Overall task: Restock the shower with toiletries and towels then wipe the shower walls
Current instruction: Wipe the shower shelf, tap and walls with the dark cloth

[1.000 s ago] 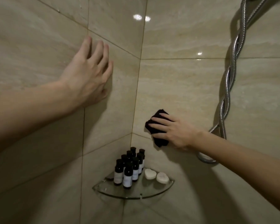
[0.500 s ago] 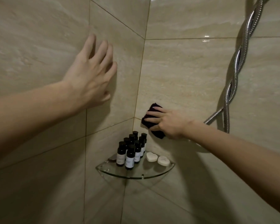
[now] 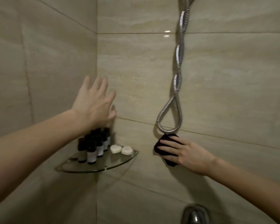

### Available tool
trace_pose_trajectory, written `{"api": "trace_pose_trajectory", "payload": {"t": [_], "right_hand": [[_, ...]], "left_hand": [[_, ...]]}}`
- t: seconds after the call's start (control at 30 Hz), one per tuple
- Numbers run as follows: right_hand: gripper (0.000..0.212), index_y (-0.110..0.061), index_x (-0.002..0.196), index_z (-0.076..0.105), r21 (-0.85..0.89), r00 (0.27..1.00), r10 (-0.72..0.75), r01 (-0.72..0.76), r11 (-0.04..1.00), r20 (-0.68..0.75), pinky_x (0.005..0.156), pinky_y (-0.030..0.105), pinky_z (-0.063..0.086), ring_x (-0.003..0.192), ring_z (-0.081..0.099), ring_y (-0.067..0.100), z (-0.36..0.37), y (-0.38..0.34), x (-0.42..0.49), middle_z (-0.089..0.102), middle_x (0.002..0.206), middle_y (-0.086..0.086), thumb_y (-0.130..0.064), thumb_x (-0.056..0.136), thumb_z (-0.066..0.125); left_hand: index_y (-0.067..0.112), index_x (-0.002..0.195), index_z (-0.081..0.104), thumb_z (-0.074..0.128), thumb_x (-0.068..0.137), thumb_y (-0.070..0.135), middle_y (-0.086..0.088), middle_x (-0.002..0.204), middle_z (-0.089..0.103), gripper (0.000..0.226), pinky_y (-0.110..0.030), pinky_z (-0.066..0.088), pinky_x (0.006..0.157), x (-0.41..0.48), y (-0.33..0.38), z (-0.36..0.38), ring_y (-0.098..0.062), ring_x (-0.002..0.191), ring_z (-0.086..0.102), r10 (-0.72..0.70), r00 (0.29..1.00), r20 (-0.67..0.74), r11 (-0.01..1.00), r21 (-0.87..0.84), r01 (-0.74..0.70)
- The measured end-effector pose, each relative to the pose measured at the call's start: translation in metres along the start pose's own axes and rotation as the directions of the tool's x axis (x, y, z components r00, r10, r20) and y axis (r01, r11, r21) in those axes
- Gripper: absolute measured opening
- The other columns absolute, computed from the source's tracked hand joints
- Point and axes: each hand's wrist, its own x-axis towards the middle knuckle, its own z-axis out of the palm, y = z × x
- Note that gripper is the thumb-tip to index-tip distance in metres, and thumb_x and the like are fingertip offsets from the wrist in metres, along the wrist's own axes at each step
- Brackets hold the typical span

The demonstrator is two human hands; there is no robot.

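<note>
In the head view, just right of the glass corner shelf [image 3: 103, 168] holding dark bottles [image 3: 94, 147] and two white soaps [image 3: 120, 149], the right hand [image 3: 184, 155] presses a dark cloth [image 3: 164, 147] flat against the tiled wall [image 3: 225, 94] under the hose loop [image 3: 169, 117], while above the shelf the left hand [image 3: 94, 102] spreads open, empty.

Below the left hand [image 3: 94, 105], in the wall corner: a shelf [image 3: 120, 164] bearing bottles [image 3: 94, 146] clustered at its left and back, two soaps [image 3: 121, 149] side by side to their right; right of the shelf, under the right hand [image 3: 184, 154], a cloth [image 3: 164, 148] against the wall [image 3: 233, 94]; just above that hand, the hose [image 3: 176, 78] loop; below it, a tap [image 3: 195, 214].
</note>
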Motion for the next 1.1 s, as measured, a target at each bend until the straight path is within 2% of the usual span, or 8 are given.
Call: {"api": "trace_pose_trajectory", "payload": {"t": [0.2, 0.27, 0.37, 0.57, 0.67, 0.8, 0.97, 1.1], "right_hand": [[0.058, -0.025, 0.150, 0.045, -0.002, 0.935, 0.334, -0.337, 0.941, -0.120, 0.121, 0.050, 0.019, 0.151, 0.024, 0.031, -0.011, 0.051, -0.108, 0.030, 0.162, 0.008, -0.020, 0.093, 0.039], [0.065, -0.024, 0.151, 0.045, 0.022, 0.877, 0.451, -0.453, 0.891, -0.164, 0.120, 0.053, 0.022, 0.149, 0.028, 0.036, -0.024, 0.084, -0.125, 0.033, 0.161, 0.012, -0.018, 0.087, 0.039], [0.082, -0.024, 0.153, 0.040, 0.043, 0.772, 0.611, -0.614, 0.788, -0.176, 0.120, 0.057, 0.022, 0.148, 0.029, 0.042, -0.054, 0.139, -0.124, 0.031, 0.161, 0.017, -0.021, 0.073, 0.052], [0.070, -0.024, 0.157, 0.031, 0.176, 0.586, 0.774, -0.757, 0.629, -0.240, 0.122, 0.060, 0.006, 0.152, 0.010, 0.043, -0.061, 0.137, -0.074, 0.016, 0.165, 0.018, -0.027, 0.088, 0.042], [0.075, -0.020, 0.154, 0.038, 0.150, 0.719, 0.644, -0.629, 0.763, -0.259, 0.120, 0.060, 0.008, 0.150, 0.018, 0.045, -0.006, 0.067, -0.069, 0.026, 0.162, 0.019, -0.030, 0.080, 0.049], [0.049, -0.018, 0.149, 0.047, 0.168, 0.977, 0.192, -0.176, 0.970, -0.087, 0.125, 0.052, 0.009, 0.152, 0.020, 0.032, 0.081, -0.069, -0.105, 0.032, 0.161, 0.008, -0.025, 0.101, 0.039], [0.050, -0.021, 0.149, 0.047, 0.173, 0.995, 0.027, -0.043, 0.984, 0.096, 0.126, 0.043, 0.006, 0.152, 0.022, 0.019, 0.117, -0.115, -0.176, 0.033, 0.161, -0.004, -0.021, 0.100, 0.039], [0.052, -0.018, 0.148, 0.048, 0.184, 0.978, 0.202, -0.208, 0.961, 0.051, 0.123, 0.048, 0.019, 0.152, 0.024, 0.026, 0.119, -0.110, -0.213, 0.032, 0.161, 0.004, -0.014, 0.097, 0.037]], "left_hand": [[0.013, 0.159, -0.002, 0.046, 0.093, 0.060, -0.023, 0.165, -0.005, 0.094, -0.059, 0.025, 0.118, 0.047, 0.108, 0.022, -0.038, 0.154, 0.003, -0.094, 0.996, 0.011, 0.828, -0.554, 0.084], [0.006, 0.157, -0.016, 0.049, 0.093, 0.062, -0.026, 0.163, -0.019, 0.107, -0.062, 0.024, 0.118, 0.053, 0.131, 0.035, -0.041, 0.153, -0.010, -0.133, 0.991, 0.026, 0.784, -0.609, 0.121], [0.002, 0.157, -0.013, 0.056, 0.088, 0.064, -0.030, 0.162, -0.018, 0.116, -0.067, 0.027, 0.113, 0.055, 0.143, 0.052, -0.044, 0.152, -0.010, -0.197, 0.980, -0.034, 0.752, -0.646, 0.129], [-0.002, 0.156, -0.004, 0.052, 0.089, 0.062, -0.038, 0.160, -0.004, 0.109, -0.077, 0.030, 0.101, 0.050, 0.141, 0.066, -0.053, 0.150, 0.000, -0.182, 0.973, -0.140, 0.782, -0.620, 0.057], [-0.004, 0.156, -0.002, 0.057, 0.093, 0.053, -0.040, 0.159, -0.003, 0.104, -0.079, 0.028, 0.100, 0.049, 0.143, 0.070, -0.054, 0.149, 0.001, -0.184, 0.969, -0.162, 0.789, -0.612, 0.047], [-0.002, 0.156, -0.006, 0.060, 0.089, 0.057, -0.039, 0.159, -0.007, 0.111, -0.077, 0.021, 0.105, 0.054, 0.138, 0.071, -0.053, 0.149, -0.003, -0.176, 0.975, -0.132, 0.780, -0.623, 0.057], [0.003, 0.158, -0.006, 0.072, 0.089, 0.029, -0.034, 0.162, -0.007, 0.107, -0.061, 0.012, 0.121, 0.051, 0.129, 0.066, -0.048, 0.151, -0.002, -0.167, 0.983, -0.076, 0.701, -0.710, 0.064], [0.004, 0.157, -0.012, 0.067, 0.080, 0.048, -0.019, 0.164, 0.018, 0.118, -0.048, 0.021, 0.123, 0.029, 0.153, 0.039, -0.035, 0.150, 0.022, -0.316, 0.927, 0.203, 0.290, -0.910, 0.298]]}}
